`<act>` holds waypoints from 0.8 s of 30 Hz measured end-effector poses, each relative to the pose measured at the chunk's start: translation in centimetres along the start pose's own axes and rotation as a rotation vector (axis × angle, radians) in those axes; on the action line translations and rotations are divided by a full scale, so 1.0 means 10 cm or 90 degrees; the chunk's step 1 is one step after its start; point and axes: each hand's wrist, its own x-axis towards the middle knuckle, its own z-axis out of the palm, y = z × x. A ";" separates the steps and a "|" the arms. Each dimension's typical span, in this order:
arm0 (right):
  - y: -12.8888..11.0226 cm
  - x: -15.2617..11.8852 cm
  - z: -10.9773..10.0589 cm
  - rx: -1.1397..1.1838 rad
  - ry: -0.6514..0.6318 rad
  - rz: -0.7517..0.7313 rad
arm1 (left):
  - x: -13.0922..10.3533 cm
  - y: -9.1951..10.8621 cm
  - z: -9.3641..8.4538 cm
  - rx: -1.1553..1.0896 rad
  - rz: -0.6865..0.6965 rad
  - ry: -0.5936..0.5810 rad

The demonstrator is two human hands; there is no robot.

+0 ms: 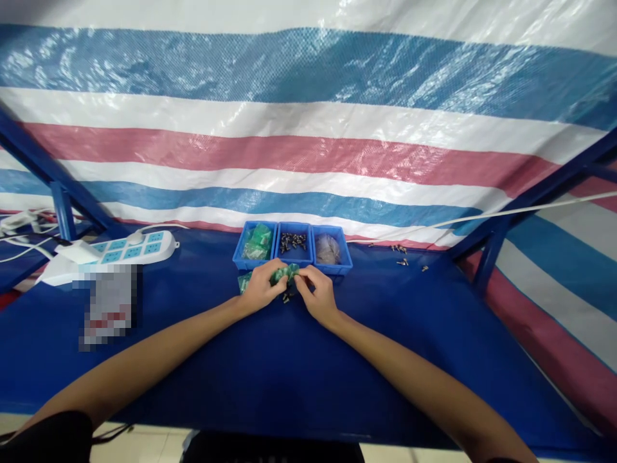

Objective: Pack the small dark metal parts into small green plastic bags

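Note:
Just in front of the blue bins, a small green plastic bag (292, 271) is pinched between both hands. My left hand (263, 286) is closed on its left side, and my right hand (317, 294) grips the right edge with thumb and fingertips. Whatever the bag contains is too small to make out. Another green bag (244, 282) lies beside my left hand, partly covered by it. Under the held bag, a few small metal fittings (287, 298) rest on the blue table (289, 373).
Behind my hands stand a blue bin with green bags (257, 243), one with metal fittings (293, 242) and one with clear bags (328, 249). Loose fittings (402, 262) lie right. On the left are a power strip (130, 252) and a blurred packet (112, 305). Striped sheeting (308, 154) hangs behind.

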 end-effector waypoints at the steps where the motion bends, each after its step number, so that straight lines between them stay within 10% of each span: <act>1: 0.00 0.00 0.00 0.001 0.002 0.001 | 0.00 0.00 0.00 -0.005 -0.001 -0.003; 24: -0.01 0.00 0.01 0.022 -0.015 0.043 | -0.03 -0.02 0.01 -0.013 -0.023 0.018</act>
